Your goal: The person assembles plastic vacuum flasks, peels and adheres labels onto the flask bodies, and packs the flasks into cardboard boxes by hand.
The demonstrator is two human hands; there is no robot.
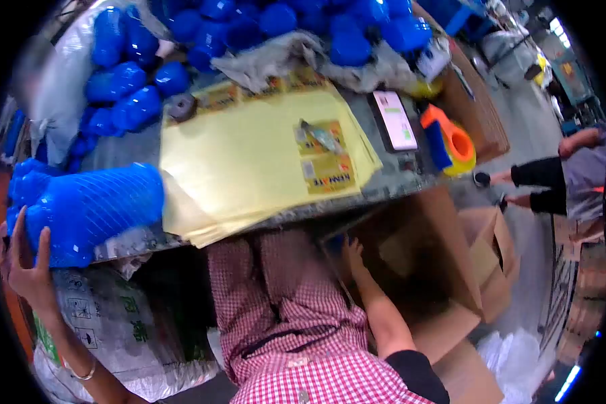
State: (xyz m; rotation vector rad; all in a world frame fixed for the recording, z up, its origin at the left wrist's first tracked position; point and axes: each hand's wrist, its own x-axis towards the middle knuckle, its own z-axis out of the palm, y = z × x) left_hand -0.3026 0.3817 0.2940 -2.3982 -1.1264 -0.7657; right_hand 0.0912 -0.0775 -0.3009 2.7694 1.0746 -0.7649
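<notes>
At the far left, my left hand (30, 269) has its fingers spread beside a large ribbed blue plastic piece (108, 205) that lies at the table's front edge. My right hand (352, 250) reaches down at the near side of an open cardboard box (444, 249), its fingers partly extended. Nothing shows between those fingers. On the table lies a stack of yellow sheets (242, 155) with printed labels, and a small clear-wrapped item (323, 137) rests on top.
Many blue plastic pieces (279, 20) are heaped at the back. A phone (394, 121) and an orange tape dispenser (451, 141) lie at the table's right. Another person (586, 175) stands at the far right. A white printed sack (114, 323) is below left.
</notes>
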